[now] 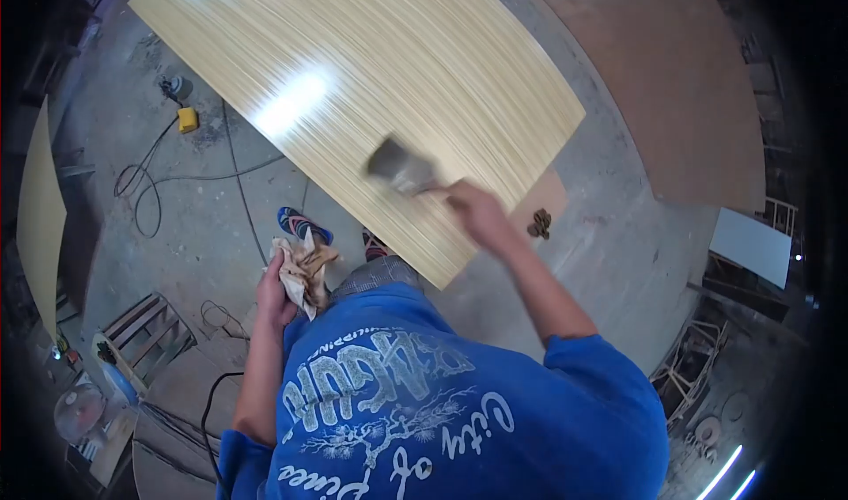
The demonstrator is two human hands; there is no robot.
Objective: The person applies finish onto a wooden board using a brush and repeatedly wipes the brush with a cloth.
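Note:
A wide brush (403,166), blurred by motion, is held by its handle in my right hand (480,213) over the near right part of a large panel. The panel (353,76) has a light, streaked wood-grain surface and a bright reflection near its left edge. My left hand (276,292) holds a crumpled, brown-stained cloth (306,273) near my waist, just off the panel's near edge. Whether the brush touches the panel cannot be made out.
A brown sheet (671,85) lies at the right. On the floor at the left are a yellow box (187,119) and loose cables (150,191). A wooden rack (146,341) and a fan (79,412) stand at the lower left.

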